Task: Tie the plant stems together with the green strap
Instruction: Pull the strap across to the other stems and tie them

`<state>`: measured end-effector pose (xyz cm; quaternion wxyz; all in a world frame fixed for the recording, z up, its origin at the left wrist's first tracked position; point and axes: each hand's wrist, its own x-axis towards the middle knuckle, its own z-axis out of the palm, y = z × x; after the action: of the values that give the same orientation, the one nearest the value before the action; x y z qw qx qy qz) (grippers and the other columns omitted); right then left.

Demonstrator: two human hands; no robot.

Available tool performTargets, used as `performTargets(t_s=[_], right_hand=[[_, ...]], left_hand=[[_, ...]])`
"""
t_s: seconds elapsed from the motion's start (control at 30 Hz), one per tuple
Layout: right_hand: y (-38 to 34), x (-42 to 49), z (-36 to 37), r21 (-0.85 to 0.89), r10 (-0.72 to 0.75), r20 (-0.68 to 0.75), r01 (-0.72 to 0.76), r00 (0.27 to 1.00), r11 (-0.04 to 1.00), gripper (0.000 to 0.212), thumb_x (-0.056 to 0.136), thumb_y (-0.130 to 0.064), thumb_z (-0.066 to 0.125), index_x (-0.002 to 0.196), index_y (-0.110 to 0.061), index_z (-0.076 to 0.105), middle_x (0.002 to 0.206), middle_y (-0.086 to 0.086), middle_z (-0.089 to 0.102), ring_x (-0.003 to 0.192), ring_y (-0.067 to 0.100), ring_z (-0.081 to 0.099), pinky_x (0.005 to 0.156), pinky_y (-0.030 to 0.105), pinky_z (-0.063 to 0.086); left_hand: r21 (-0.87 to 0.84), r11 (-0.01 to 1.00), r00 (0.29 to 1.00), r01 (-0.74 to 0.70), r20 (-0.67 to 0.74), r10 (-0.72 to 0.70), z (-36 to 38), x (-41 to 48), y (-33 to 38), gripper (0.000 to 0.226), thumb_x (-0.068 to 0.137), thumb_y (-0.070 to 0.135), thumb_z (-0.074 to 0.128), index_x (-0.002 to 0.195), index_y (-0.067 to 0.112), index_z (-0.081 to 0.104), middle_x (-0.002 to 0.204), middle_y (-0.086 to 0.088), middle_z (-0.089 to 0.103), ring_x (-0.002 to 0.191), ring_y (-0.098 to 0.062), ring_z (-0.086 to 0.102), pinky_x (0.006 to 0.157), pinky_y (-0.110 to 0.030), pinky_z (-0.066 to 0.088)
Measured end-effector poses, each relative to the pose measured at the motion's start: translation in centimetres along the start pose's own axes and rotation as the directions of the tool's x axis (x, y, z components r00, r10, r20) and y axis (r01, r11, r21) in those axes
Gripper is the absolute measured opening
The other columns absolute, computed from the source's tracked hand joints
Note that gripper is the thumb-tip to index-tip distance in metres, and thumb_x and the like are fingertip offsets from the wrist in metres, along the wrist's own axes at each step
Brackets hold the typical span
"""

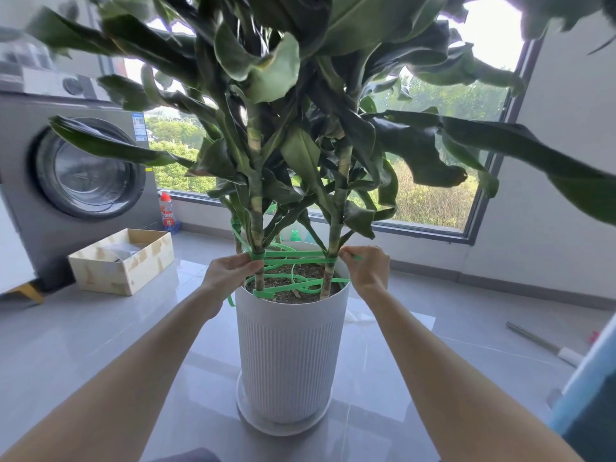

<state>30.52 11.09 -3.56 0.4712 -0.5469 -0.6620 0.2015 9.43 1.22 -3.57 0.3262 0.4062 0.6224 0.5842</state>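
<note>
Judging by the loops, the tying looks about midway. At the pot's left rim, the left hand [230, 271] pinches the green strap [293, 259] where it wraps the left stem [256, 208]. The flat, glossy plastic ribbon runs taut across to the right stem [336, 221], with slack coils lying on the soil [301, 271] inside the ribbed white pot [288, 345]. At the right rim, the right hand [365, 266] pinches the strap's free end. No knot shows yet; cinching and fastening seem left. Both stems are pale, ringed and cane-like.
</note>
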Motion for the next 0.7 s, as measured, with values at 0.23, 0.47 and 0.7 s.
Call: performTargets(t_s=[0.23, 0.47, 0.7], right_hand=[[0.0, -0.3, -0.3, -0.031, 0.002, 0.017, -0.002, 1.000, 1.000, 0.021, 0.086, -0.023, 0.069, 0.103, -0.014, 0.073, 0.096, 0.005, 0.073, 0.080, 0.015, 0.061, 0.072, 0.024, 0.048], [-0.1, -1.0, -1.0, 0.002, 0.012, 0.049, -0.012, 0.999, 1.000, 0.018, 0.084, -0.025, 0.070, 0.096, -0.011, 0.076, 0.087, 0.007, 0.074, 0.080, 0.019, 0.067, 0.078, 0.034, 0.054], [-0.2, -1.8, -1.7, 0.064, -0.011, 0.112, 0.004, 0.994, 0.998, 0.016, 0.083, -0.015, 0.071, 0.096, -0.006, 0.074, 0.101, 0.011, 0.072, 0.090, 0.017, 0.065, 0.077, 0.029, 0.052]], left_hand=[[0.012, 1.000, 1.000, 0.007, 0.005, -0.007, -0.1, 0.0, 0.0, 0.039, 0.081, 0.013, 0.070, 0.119, 0.007, 0.063, 0.110, -0.008, 0.066, 0.099, -0.019, 0.057, 0.091, -0.029, 0.043], [0.026, 1.000, 1.000, 0.003, 0.012, -0.004, -0.3, -0.2, 0.2, 0.039, 0.081, 0.014, 0.070, 0.118, 0.006, 0.063, 0.114, -0.010, 0.066, 0.101, -0.018, 0.057, 0.100, -0.032, 0.042], [0.021, 1.000, 1.000, 0.000, 0.010, -0.001, 0.1, -0.8, 0.6, 0.038, 0.084, 0.012, 0.066, 0.121, 0.005, 0.060, 0.117, -0.010, 0.064, 0.099, -0.017, 0.056, 0.101, -0.032, 0.040]])
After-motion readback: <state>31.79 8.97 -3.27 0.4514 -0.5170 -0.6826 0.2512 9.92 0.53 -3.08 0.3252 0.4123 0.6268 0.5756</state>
